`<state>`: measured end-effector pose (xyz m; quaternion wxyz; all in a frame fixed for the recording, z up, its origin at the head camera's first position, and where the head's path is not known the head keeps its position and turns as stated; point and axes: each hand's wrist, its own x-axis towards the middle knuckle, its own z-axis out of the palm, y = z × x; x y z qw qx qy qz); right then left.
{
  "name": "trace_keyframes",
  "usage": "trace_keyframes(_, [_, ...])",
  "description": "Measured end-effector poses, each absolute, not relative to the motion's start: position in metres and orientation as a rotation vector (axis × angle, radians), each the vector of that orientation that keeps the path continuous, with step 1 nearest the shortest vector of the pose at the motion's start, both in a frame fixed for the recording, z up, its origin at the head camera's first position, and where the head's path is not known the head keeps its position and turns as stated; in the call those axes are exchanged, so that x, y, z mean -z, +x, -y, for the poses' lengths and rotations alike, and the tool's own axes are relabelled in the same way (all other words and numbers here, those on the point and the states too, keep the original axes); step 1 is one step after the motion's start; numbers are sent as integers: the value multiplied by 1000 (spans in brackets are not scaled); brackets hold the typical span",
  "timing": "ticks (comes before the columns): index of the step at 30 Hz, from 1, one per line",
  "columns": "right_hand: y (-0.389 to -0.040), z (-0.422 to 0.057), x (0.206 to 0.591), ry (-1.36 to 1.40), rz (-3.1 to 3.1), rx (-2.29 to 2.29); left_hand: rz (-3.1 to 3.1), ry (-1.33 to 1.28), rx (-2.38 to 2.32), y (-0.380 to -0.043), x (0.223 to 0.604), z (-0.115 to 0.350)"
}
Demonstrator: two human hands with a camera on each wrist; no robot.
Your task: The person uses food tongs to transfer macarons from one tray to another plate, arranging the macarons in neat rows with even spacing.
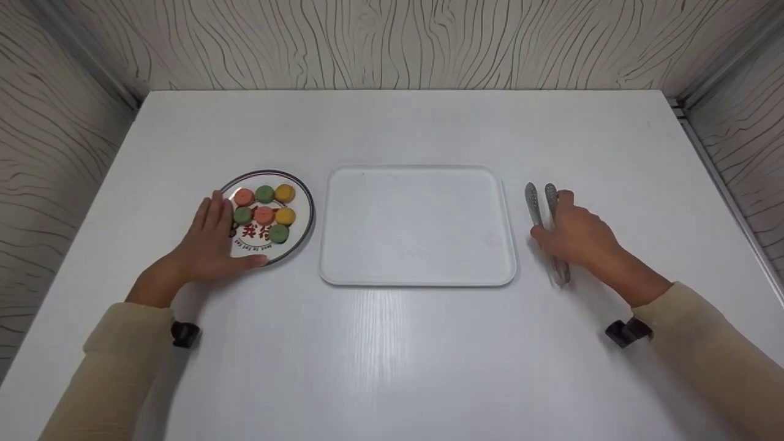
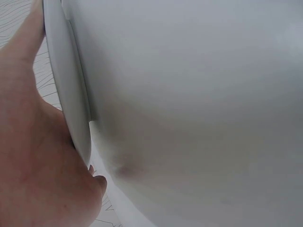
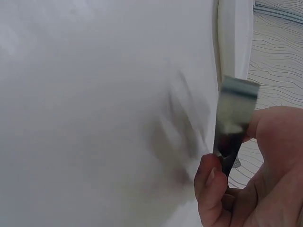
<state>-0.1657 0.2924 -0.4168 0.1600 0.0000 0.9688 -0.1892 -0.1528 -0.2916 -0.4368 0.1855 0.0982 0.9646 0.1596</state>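
At the left, a round white plate [image 1: 300, 236] with a dark rim and red lettering carries several small round sweets [image 1: 264, 215] in pink, green and yellow. My left hand [image 1: 211, 245] lies along its left edge, fingers straight, thumb stretched along the near rim. In the left wrist view the side of the plate [image 2: 71, 85] shows against the palm. On the right, my right hand [image 1: 579, 233] grips a pair of metal tongs [image 1: 533, 205] with perforated ends pointing away. Their bent end [image 3: 236, 111] shows in the right wrist view.
A white rectangular tray [image 1: 416, 226] with rounded corners lies on the white table [image 1: 380, 343] between the hands. Panels with a wood-grain pattern [image 1: 404, 46] stand behind and at both sides. Each wrist wears a black device [image 1: 185, 334].
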Motion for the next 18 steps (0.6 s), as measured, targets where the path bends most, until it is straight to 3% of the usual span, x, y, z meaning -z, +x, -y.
trace_keyframes(18, [-165,-297,422,12,-2777,509,-2719,266,-412,-155,436,289])
